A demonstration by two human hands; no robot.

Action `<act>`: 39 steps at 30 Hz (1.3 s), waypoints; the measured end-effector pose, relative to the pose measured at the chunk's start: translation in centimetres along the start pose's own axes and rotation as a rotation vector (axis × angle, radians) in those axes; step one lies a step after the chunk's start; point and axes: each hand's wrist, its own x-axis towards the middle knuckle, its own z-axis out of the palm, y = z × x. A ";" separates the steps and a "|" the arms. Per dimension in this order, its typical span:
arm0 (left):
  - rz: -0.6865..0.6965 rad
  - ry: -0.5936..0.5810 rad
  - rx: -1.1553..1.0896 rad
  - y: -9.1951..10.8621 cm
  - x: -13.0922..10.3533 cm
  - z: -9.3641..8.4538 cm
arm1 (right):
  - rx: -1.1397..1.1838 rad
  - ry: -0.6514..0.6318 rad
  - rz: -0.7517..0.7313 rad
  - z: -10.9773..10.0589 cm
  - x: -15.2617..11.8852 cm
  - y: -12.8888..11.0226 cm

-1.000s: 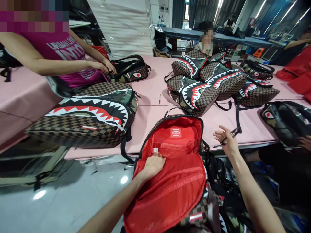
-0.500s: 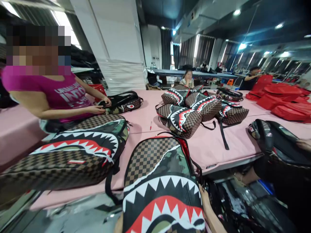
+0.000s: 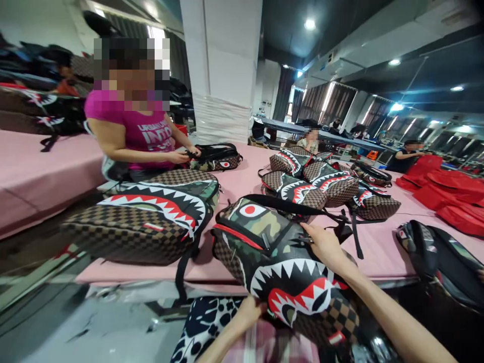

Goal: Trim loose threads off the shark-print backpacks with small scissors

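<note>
A backpack (image 3: pixel 287 252) with a shark-mouth print, camouflage panels and brown checks lies tilted at the table's near edge, its eye-printed side turned up. My left hand (image 3: pixel 251 308) is closed on its lower left edge, with the fingertips hidden beneath the bag. My right hand (image 3: pixel 323 244) is closed at its upper right side, close to the black strap. A small dark piece shows by the right fingertips; I cannot make out what it is. To the left, a second shark-mouth backpack (image 3: pixel 151 217) lies on its back.
The pink-covered table (image 3: pixel 249 156) holds a pile of similar backpacks (image 3: pixel 328 181) and red bags (image 3: pixel 454 186). Across on the left, a person in a magenta shirt (image 3: pixel 132 126) handles another backpack (image 3: pixel 223 157). A dark backpack (image 3: pixel 442 257) is at the right edge.
The backpack in my hands has turned from upright to lying tilted, its eye-printed side now showing. My right hand has moved up along it. The view has swung left.
</note>
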 end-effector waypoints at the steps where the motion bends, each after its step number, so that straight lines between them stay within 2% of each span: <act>1: 0.009 0.016 -0.026 0.2 -0.5 -0.9 | -0.067 -0.013 -0.013 0.9 0.1 -0.5; 3: 0.086 0.172 -0.057 1.2 -1.8 -3.6 | -0.140 -0.014 -0.023 2.1 0.2 -1.2; 6: 0.291 0.627 0.052 4.6 -3.0 -8.5 | -0.176 -0.001 -0.032 2.4 0.3 -1.5; 7: 0.328 0.703 0.174 5.9 -2.8 -9.9 | -0.186 0.001 -0.039 2.4 0.2 -1.5; 8: 0.307 0.722 0.317 7.1 -2.4 -11.1 | -0.197 0.004 -0.046 2.3 0.2 -1.6; 9: 0.273 0.680 0.450 8.2 -1.8 -12.0 | -0.208 0.008 -0.052 2.3 0.0 -1.6; 12: 0.166 0.440 0.660 10.2 0.3 -13.2 | -0.247 0.019 -0.055 2.6 -0.4 -1.7; 15: 0.149 0.300 0.605 10.6 1.4 -13.3 | -0.272 0.039 -0.045 3.1 -0.7 -1.8; 19: 0.151 0.261 0.456 10.5 1.1 -13.3 | -0.275 0.066 -0.051 3.3 -0.6 -1.6; 21: 0.170 0.316 0.413 10.2 0.6 -13.6 | -0.272 0.073 -0.056 3.2 -0.6 -1.3; 22: 0.186 0.383 0.424 9.8 0.5 -14.0 | -0.270 0.075 -0.062 3.1 -0.6 -1.1; 24: 0.169 0.595 0.497 8.5 0.3 -15.2 | -0.265 0.076 -0.073 3.1 -0.7 -0.7; 26: 0.030 0.759 0.533 6.9 0.4 -17.0 | -0.262 0.079 -0.077 3.1 -0.9 -0.3; 28: -0.110 0.832 0.498 5.8 0.5 -18.5 | -0.262 0.083 -0.079 3.3 -1.1 -0.3; 29: -0.119 0.873 0.479 5.7 0.6 -18.8 | -0.263 0.084 -0.082 3.4 -1.2 -0.3; 30: -0.071 0.917 0.471 6.0 0.6 -18.8 | -0.263 0.086 -0.085 3.5 -1.2 -0.4; 32: 0.150 0.936 0.480 7.6 0.5 -17.5 | -0.263 0.086 -0.092 3.6 -1.2 -0.7; 33: 0.265 0.874 0.477 8.8 0.6 -16.4 | -0.263 0.085 -0.092 3.6 -1.2 -0.9; 34: 0.355 0.756 0.463 10.1 0.8 -15.2 | -0.262 0.083 -0.092 3.5 -1.2 -1.0; 36: 0.446 0.574 0.446 12.5 1.3 -12.7 | -0.261 0.080 -0.092 3.4 -1.3 -1.2; 39: 0.472 0.523 0.518 14.5 2.3 -10.6 | -0.253 0.085 -0.109 3.3 -1.6 -1.4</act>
